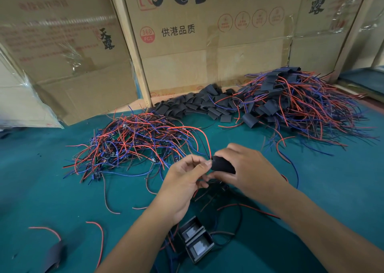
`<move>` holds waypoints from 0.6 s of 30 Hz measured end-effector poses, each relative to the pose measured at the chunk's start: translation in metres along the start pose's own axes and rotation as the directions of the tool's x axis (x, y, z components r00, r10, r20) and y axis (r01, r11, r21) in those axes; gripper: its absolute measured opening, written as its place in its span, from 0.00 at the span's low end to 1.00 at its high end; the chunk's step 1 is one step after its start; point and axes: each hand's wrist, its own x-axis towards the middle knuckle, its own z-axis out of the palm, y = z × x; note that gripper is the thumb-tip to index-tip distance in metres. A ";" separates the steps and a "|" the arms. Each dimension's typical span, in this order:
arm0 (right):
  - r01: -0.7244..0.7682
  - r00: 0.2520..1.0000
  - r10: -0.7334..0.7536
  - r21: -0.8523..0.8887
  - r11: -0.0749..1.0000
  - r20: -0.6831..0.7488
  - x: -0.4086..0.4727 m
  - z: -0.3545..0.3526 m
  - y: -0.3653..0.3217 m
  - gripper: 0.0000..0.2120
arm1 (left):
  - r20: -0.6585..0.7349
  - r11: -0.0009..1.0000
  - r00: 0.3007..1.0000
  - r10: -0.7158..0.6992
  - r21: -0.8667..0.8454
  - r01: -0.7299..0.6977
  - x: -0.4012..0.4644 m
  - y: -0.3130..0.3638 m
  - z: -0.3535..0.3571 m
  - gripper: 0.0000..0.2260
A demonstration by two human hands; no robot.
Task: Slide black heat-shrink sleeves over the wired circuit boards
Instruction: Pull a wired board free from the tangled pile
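Note:
My right hand (245, 168) grips a black heat-shrink sleeve (222, 165) above the middle of the green table (52, 189). My left hand (187, 177) pinches the wire end at the sleeve's left opening, and red and black wires (204, 139) arch up from there. The board inside is hidden. A tangle of bare wired circuit boards (133, 146) lies to the left. Loose black sleeves (195, 104) are heaped at the back centre. Sleeved boards with red and blue wires (301, 102) are piled at the back right.
Cardboard boxes (207, 44) wall off the back of the table. A small black twin-compartment holder (196, 239) sits near my forearms with dark cables around it. Stray red wires (99, 237) and a loose sleeve (55, 256) lie at the front left.

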 end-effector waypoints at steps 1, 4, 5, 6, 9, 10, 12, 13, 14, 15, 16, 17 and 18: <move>0.005 1.000 -0.005 -0.003 1.000 0.003 0.000 0.000 0.000 0.22 | -0.013 1.000 1.000 0.006 0.020 -0.005 0.000 0.000 0.000 0.05; 0.017 1.000 -0.017 -0.029 0.999 0.011 0.000 0.001 0.002 0.21 | -0.037 0.993 0.998 0.044 0.115 -0.040 -0.001 -0.001 0.002 0.05; 0.017 1.000 -0.017 -0.031 0.999 0.010 0.000 0.001 0.003 0.21 | -0.037 0.990 0.998 0.057 0.134 -0.051 -0.002 -0.001 0.002 0.06; 0.016 1.000 -0.016 -0.030 0.999 0.008 0.000 0.001 0.004 0.21 | -0.037 0.988 0.997 0.065 0.142 -0.059 -0.002 -0.001 0.003 0.06; 0.015 1.000 -0.015 -0.043 0.999 0.008 0.000 0.001 0.005 0.21 | -0.048 0.988 0.996 0.074 0.143 -0.067 -0.003 -0.001 0.006 0.08; 0.013 1.000 -0.012 -0.046 0.999 0.008 0.000 0.001 0.005 0.22 | -0.053 0.987 0.995 0.081 0.144 -0.073 -0.003 0.000 0.006 0.07; 0.011 1.000 -0.011 -0.045 0.999 0.003 0.000 0.001 0.004 0.22 | -0.057 0.982 0.992 0.108 0.160 -0.098 -0.004 0.000 0.006 0.05; 0.012 1.000 -0.011 -0.044 0.999 0.001 0.000 0.001 0.005 0.23 | -0.053 0.979 0.992 0.119 0.174 -0.108 -0.004 0.000 0.006 0.05; 0.012 1.000 -0.012 -0.045 0.999 0.002 0.000 0.002 0.005 0.23 | -0.051 0.976 0.991 0.123 0.188 -0.111 -0.004 -0.001 0.006 0.05; 0.014 1.000 -0.014 -0.045 0.999 0.006 0.000 0.003 0.005 0.22 | -0.054 0.973 0.991 0.126 0.200 -0.113 -0.003 -0.001 0.005 0.05; 0.017 1.000 -0.016 -0.044 0.999 0.010 0.001 0.003 0.005 0.22 | -0.058 0.971 0.990 0.128 0.210 -0.114 -0.003 -0.002 0.004 0.04; 0.019 1.000 -0.018 -0.041 0.999 0.014 0.001 0.004 0.005 0.22 | -0.059 0.969 0.990 0.131 0.220 -0.115 -0.002 -0.002 0.004 0.04; 0.020 1.000 -0.020 -0.038 0.999 0.018 0.001 0.004 0.005 0.22 | -0.056 0.965 0.989 0.135 0.233 -0.118 -0.002 -0.002 0.003 0.04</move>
